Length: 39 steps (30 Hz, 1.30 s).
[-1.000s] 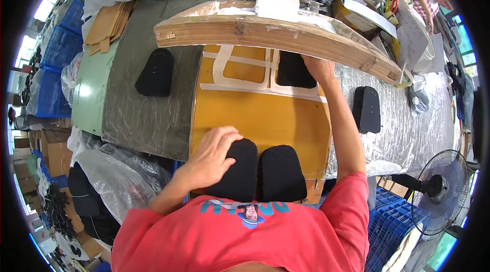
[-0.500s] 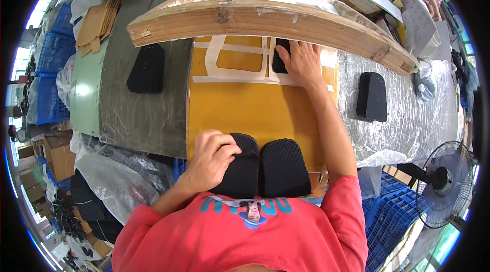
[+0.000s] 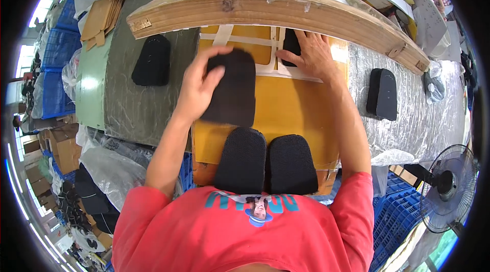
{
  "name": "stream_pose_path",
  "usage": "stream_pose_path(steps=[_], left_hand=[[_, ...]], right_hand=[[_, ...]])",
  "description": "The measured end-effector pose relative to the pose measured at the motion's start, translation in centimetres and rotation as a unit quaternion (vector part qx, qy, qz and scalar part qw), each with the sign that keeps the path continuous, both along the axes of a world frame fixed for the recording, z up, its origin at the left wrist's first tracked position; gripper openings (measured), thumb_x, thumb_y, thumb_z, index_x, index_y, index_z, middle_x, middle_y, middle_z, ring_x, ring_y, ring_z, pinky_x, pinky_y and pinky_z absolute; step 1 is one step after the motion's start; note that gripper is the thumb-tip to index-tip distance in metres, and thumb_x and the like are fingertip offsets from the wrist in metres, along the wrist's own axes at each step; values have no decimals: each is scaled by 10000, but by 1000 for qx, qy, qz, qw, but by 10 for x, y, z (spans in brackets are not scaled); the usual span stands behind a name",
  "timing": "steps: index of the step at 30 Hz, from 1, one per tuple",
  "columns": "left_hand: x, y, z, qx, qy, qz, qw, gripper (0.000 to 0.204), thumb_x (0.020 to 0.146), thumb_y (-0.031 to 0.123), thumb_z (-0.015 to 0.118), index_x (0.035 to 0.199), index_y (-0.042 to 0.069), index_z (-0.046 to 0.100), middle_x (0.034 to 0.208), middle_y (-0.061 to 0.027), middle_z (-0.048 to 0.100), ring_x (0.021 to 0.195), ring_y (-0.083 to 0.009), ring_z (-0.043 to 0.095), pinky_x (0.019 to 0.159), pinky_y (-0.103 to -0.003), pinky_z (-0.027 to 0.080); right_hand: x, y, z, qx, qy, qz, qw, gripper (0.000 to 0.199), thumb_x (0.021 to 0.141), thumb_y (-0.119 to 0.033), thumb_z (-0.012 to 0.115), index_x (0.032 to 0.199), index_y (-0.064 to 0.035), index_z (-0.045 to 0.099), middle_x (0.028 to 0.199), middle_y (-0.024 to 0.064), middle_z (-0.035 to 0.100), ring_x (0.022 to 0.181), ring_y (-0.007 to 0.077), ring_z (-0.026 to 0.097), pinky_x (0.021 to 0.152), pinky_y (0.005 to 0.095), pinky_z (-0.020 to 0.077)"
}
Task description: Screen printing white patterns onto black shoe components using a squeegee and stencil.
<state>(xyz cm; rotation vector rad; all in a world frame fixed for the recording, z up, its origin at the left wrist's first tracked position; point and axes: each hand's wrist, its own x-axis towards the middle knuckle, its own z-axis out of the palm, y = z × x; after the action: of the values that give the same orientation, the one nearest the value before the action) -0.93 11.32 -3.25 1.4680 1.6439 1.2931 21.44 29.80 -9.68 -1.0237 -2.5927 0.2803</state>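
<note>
Above the yellow board [image 3: 296, 103], my left hand [image 3: 195, 88] grips a black fabric panel [image 3: 236, 90] with a rounded top by its left edge, thumb on its face. My right hand [image 3: 317, 57] lies with outstretched fingers on a black piece [image 3: 291, 47] set in a white frame template [image 3: 286, 72]. Part of that piece and some fingertips disappear beneath the wooden beam [image 3: 275, 11]. Two stacks of similar black panels, the left stack [image 3: 241, 159] and the right stack [image 3: 292, 164], sit side by side against my shirt.
The beam arches across the far side of the board. One black stack [image 3: 152, 61] lies on the grey surface at left, another [image 3: 382, 94] on the plastic-covered surface at right. A fan [image 3: 446, 186] stands at lower right above blue crates [image 3: 400, 210].
My left hand has lifted a black panel from the left stack and carried it forward over the board. My right hand stays on the piece at the template.
</note>
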Motion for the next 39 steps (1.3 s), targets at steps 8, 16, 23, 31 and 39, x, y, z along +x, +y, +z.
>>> stream_pose_path(steps=[8, 16, 23, 31, 39], left_hand=[[-24, 117, -62, 3, 290, 63, 955, 261, 951, 143, 525, 1154, -12, 578, 1126, -197, 629, 1050, -361, 582, 911, -421, 440], [1, 104, -64, 82, 414, -55, 905, 407, 934, 245, 567, 1234, -28, 528, 1236, -246, 566, 1158, -413, 514, 965, -495, 406], [-13, 101, -68, 106, 464, -91, 875, 477, 969, 309, 525, 1352, 33, 456, 1353, -200, 507, 1247, -376, 463, 1034, -475, 347], [-9, 109, -70, 53, 389, -83, 916, 369, 967, 292, 525, 1263, 73, 558, 1204, -171, 607, 1129, -394, 531, 978, -485, 364], [4, 101, -72, 81, 404, -22, 911, 351, 916, 213, 572, 1230, 56, 568, 1246, -202, 556, 1175, -384, 485, 969, -510, 344]], right_hand=[[3, 2, 1, -50, 16, 20, 998, 1058, 661, -776, 650, 1433, -91, 419, 1401, 230, 468, 1330, 422, 378, 1107, 507, 276], [12, 3, -1, -55, 41, 23, 997, 1013, 590, -717, 749, 1330, -59, 534, 1329, 222, 536, 1268, 411, 451, 1060, 486, 339], [1, 0, -2, -52, 58, -23, 997, 674, 783, -517, 724, 1269, -67, 594, 1288, 186, 579, 1208, 395, 496, 1025, 481, 342], [4, 3, -9, -42, 53, -59, 996, 561, 873, -456, 651, 1290, -88, 587, 1280, 174, 591, 1232, 358, 487, 1073, 488, 264], [6, -2, -6, 51, 60, -12, 997, 799, 727, -610, 726, 1324, -112, 540, 1242, 162, 610, 1220, 365, 500, 1050, 525, 288]])
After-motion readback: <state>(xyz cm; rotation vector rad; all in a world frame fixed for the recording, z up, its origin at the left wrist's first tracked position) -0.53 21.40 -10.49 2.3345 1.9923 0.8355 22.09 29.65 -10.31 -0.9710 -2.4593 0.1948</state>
